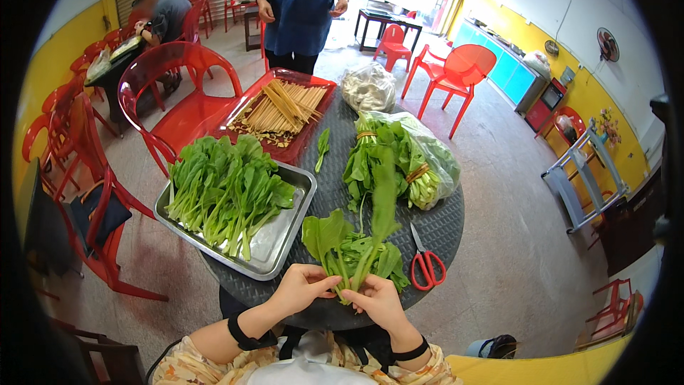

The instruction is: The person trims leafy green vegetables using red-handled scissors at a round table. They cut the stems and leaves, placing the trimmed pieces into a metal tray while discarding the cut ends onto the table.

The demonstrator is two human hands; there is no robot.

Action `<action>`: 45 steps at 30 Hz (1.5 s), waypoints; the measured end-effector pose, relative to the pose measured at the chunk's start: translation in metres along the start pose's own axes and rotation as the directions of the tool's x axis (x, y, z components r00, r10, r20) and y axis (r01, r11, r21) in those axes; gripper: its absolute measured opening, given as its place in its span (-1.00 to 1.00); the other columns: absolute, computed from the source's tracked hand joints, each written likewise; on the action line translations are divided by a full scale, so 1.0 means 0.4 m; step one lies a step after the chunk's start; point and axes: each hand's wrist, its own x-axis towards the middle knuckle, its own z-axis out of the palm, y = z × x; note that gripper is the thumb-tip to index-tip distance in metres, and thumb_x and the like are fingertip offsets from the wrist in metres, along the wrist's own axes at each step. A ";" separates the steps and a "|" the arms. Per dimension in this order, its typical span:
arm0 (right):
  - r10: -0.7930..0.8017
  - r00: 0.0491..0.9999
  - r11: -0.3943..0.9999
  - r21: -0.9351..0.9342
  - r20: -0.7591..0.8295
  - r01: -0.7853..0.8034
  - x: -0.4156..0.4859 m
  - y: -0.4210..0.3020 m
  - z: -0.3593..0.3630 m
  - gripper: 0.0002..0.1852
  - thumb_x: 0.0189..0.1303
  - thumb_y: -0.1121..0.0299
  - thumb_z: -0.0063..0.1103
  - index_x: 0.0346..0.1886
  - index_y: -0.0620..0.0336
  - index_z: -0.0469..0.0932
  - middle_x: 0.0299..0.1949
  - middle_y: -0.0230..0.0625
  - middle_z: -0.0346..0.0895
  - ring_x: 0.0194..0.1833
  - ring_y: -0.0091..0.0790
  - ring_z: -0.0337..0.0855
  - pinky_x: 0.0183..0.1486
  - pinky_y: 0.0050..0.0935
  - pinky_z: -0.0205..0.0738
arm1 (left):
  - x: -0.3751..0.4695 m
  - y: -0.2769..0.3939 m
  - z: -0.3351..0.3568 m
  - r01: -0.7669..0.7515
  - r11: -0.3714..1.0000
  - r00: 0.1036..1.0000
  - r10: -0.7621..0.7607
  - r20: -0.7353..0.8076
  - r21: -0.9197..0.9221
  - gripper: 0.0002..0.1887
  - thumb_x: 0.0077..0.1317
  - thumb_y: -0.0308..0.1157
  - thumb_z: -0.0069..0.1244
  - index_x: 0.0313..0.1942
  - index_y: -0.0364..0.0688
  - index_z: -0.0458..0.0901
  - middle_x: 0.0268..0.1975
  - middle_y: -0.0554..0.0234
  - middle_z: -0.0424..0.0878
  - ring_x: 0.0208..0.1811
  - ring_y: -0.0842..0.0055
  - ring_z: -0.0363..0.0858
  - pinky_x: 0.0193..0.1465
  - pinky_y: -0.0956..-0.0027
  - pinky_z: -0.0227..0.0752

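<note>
My left hand [304, 287] pinches the stem ends of a few leafy greens [327, 235] at the near edge of the round table. Beside it, my right hand [378, 300] grips the base of a leafy green stalk [368, 258], whose upper leaf is blurred. More loose leaves [393, 264] lie on the table just beyond my fingers. To the right rest red-handled scissors [427, 270], blades apart and pointing away. On the left, a metal tray [278, 248] bears a heap of greens [227, 192] with stems towards me.
Bundled greens [368, 163] and a plastic bag of greens [446, 163] lie at the table's right. Behind are a red tray [299, 155] with wooden skewers [286, 107] and another filled bag [368, 85]. One leaf [323, 149] lies mid-table. An aproned person [299, 10] stands opposite.
</note>
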 end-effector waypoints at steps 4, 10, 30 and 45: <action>-0.002 0.997 0.996 0.084 -0.082 0.009 0.000 0.007 0.000 -0.78 0.26 0.46 0.39 -0.11 0.37 0.63 -0.39 -0.33 0.66 -0.48 -0.59 0.60 -0.43 -0.62 0.49 | -0.002 -0.007 0.003 -0.009 0.999 0.999 0.008 -0.038 -0.034 -0.71 0.41 -0.38 0.16 -0.11 -0.53 0.70 -0.21 0.07 0.76 -0.20 0.54 0.72 -0.13 0.44 0.72; -0.078 0.980 0.983 0.152 -0.181 0.106 0.005 0.010 -0.004 -0.82 0.29 0.51 0.34 -0.10 0.40 0.64 -0.37 -0.27 0.67 -0.47 -0.54 0.62 -0.44 -0.58 0.51 | 0.007 -0.025 0.000 0.004 0.976 0.989 -0.036 -0.143 -0.216 -0.69 0.43 -0.40 0.12 -0.09 -0.58 0.66 -0.13 -0.02 0.71 -0.12 0.42 0.72 -0.01 0.35 0.75; -0.005 1.000 1.000 -0.011 -0.004 0.005 -0.016 -0.011 -0.028 -0.78 0.30 0.48 0.30 -0.01 0.30 0.65 -0.40 -0.47 0.60 -0.48 -0.69 0.51 -0.45 -0.67 0.36 | 0.001 0.014 -0.006 0.024 0.997 0.996 -0.018 0.086 -0.073 -0.70 0.46 -0.44 0.06 0.12 -0.42 0.61 0.11 0.12 0.68 0.01 0.50 0.71 0.06 0.39 0.70; -0.037 0.997 0.999 0.008 -0.068 0.038 -0.009 0.007 -0.007 -0.80 0.26 0.41 0.40 -0.13 0.31 0.67 -0.43 -0.45 0.62 -0.50 -0.68 0.52 -0.46 -0.67 0.38 | 0.002 0.002 0.000 -0.060 0.973 0.997 0.048 0.061 0.224 -0.66 0.29 -0.34 0.27 -0.03 -0.42 0.73 -0.19 0.05 0.78 -0.20 0.55 0.75 -0.11 0.51 0.61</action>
